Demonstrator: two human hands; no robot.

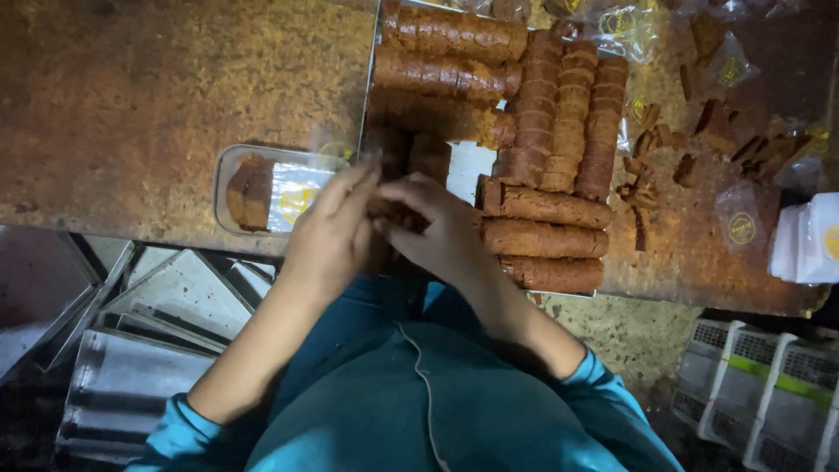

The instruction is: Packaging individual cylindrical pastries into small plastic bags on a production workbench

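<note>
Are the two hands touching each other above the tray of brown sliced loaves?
Touching. The head view shows the left hand and the right hand meeting at the fingertips, with no gap between them, over the near edge of the metal tray.

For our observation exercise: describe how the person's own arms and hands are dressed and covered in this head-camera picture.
Both hands are bare: the left hand and right hand wear no gloves, rings or watch that can be seen. The forearms are uncovered too. Teal sleeves are pushed up near the elbows, matching the teal top with a thin seam line down its front.
</note>
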